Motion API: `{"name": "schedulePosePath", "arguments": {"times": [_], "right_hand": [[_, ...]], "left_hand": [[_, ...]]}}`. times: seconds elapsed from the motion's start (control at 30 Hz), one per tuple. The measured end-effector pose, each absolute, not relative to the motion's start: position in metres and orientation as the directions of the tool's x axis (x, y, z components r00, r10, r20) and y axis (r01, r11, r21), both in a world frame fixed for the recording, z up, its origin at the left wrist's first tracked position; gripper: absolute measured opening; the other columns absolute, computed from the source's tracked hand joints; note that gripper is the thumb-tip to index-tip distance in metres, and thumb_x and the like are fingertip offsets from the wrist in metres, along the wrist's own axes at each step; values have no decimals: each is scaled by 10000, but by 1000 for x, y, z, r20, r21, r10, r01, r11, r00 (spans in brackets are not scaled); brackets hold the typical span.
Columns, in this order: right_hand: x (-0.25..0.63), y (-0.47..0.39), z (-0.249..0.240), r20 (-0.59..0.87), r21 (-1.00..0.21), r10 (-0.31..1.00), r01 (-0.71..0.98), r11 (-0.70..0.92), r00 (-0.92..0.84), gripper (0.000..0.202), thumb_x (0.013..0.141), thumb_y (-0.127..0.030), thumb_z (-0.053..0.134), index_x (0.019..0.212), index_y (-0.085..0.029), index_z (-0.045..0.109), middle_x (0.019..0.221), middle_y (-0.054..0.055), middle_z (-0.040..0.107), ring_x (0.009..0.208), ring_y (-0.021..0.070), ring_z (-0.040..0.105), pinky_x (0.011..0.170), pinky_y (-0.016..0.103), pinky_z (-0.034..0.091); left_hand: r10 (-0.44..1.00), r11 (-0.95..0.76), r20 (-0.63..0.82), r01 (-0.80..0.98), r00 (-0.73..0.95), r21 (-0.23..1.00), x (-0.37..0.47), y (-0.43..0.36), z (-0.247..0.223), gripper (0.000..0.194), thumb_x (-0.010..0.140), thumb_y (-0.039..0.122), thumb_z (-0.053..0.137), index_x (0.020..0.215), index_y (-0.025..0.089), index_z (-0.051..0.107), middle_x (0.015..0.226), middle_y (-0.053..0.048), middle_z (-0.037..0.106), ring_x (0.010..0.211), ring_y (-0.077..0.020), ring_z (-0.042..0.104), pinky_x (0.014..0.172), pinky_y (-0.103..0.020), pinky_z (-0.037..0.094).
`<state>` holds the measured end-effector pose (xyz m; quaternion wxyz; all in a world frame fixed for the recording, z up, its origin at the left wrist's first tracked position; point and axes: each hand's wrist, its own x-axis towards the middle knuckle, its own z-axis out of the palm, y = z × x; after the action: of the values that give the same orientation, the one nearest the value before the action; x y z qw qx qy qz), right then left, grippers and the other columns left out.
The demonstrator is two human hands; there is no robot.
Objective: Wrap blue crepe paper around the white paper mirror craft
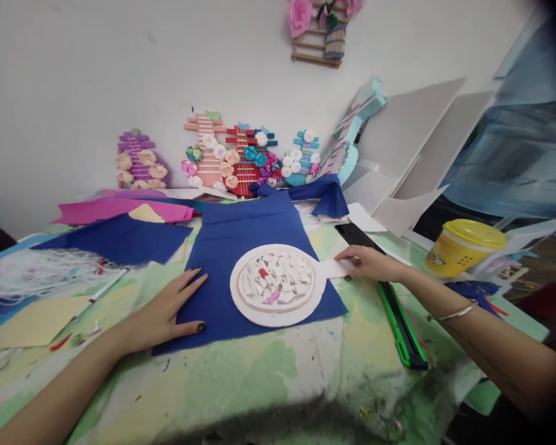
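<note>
A white oval board with a narrow handle (278,314) lies on a sheet of dark blue fabric (254,222). Heaped inside the board's drawn outline are small white scraps (280,275), with a red and a pinkish one among them. My left hand (167,309) rests with fingers spread on the fabric's left edge. At the right, my right hand (370,262) pinches the end of the board's handle between thumb and fingers. Close by this hand lies a green and black utility knife (401,334), near a dark flat strip (359,237).
Decorated lute-shaped crafts (206,154) lean on the wall. White boards (412,130) stand at right, behind a yellow lidded tub (466,247). Pink fabric (130,209), white string (50,275), a pen (102,293) and yellow paper (32,321) lie at left on the patterned tablecloth (241,377).
</note>
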<state>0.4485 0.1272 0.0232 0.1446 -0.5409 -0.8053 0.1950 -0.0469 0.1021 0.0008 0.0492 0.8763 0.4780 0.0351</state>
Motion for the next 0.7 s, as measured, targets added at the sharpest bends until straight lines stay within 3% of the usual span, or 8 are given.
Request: {"name": "schedulePosePath", "arguments": {"times": [0.7], "right_hand": [[449, 127, 23, 13, -460, 929, 823, 334, -370, 454, 630, -270, 642, 1076, -182, 648, 1115, 90, 612, 985, 263, 555, 828, 356, 453]], "left_hand": [[831, -554, 31, 824, 555, 117, -52, 106, -6, 871, 782, 668, 478, 1468, 192, 228, 1538, -127, 163, 1383, -347, 230, 1095, -489, 293]]}}
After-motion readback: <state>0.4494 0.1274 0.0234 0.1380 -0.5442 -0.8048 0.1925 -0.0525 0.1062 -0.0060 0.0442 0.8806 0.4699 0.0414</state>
